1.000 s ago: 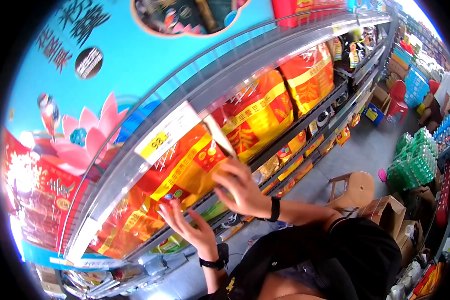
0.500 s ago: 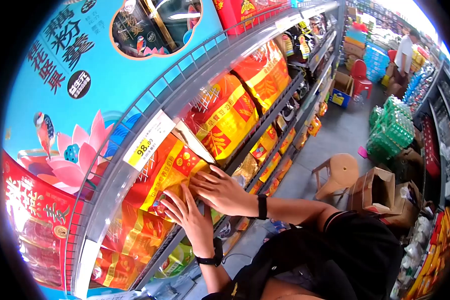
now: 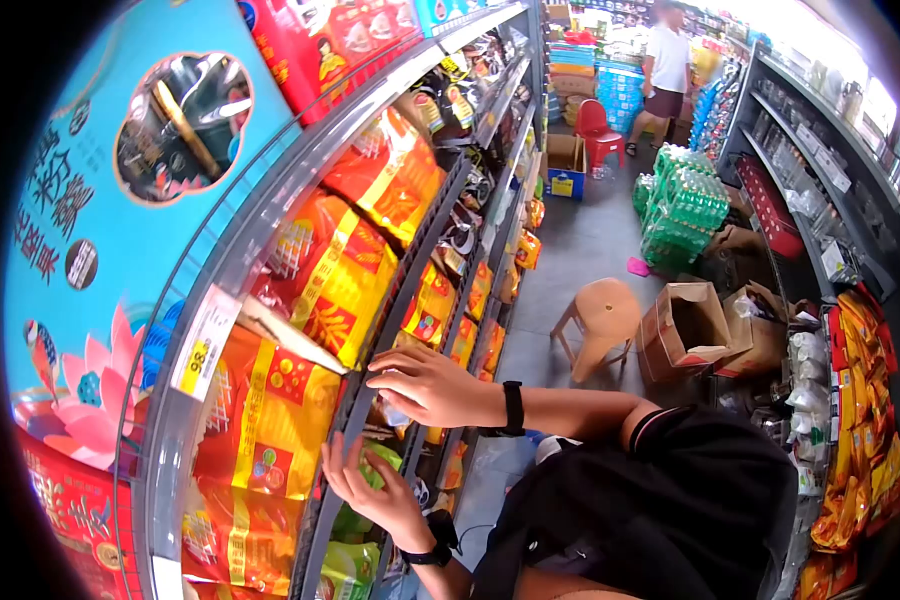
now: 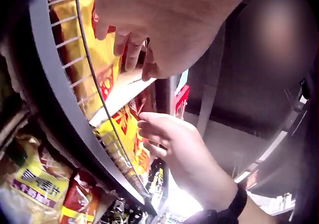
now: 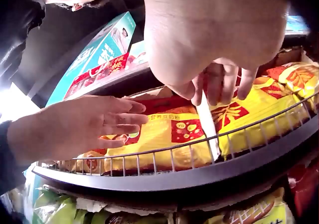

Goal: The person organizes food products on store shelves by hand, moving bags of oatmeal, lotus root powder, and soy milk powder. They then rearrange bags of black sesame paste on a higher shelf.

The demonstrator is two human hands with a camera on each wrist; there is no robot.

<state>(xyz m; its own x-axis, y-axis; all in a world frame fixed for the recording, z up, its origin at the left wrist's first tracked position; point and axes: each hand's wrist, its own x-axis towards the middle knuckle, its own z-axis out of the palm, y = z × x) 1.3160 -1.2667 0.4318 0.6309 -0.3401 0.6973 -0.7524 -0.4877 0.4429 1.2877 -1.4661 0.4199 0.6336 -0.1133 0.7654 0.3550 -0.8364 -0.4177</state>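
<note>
Red-and-yellow soy milk powder bags [image 3: 270,425] lie side by side on a shelf, with a pale upright divider [image 3: 295,338] between two of them. My right hand [image 3: 435,390] hovers at the shelf's front rail [image 3: 332,440], fingers loosely bent near the divider's front end. Below it in the head view, my left hand [image 3: 375,495] has its fingers spread in front of the nearest bag. In the right wrist view, the left hand [image 5: 65,129] overlaps that bag, while the right hand's fingers [image 5: 229,82] hang over the divider. Neither hand holds anything.
A large blue gift box [image 3: 100,230] stands on the upper shelf behind a wire guard. Green bags [image 3: 355,545] fill the shelf below. In the aisle are a tan stool [image 3: 602,310], cardboard boxes [image 3: 685,325], green bottle packs [image 3: 682,205] and, farther off, a person [image 3: 665,65].
Both hands have drawn back from the front bag, which they were touching half a second ago, to the shelf's front edge. The head view has swung toward the aisle.
</note>
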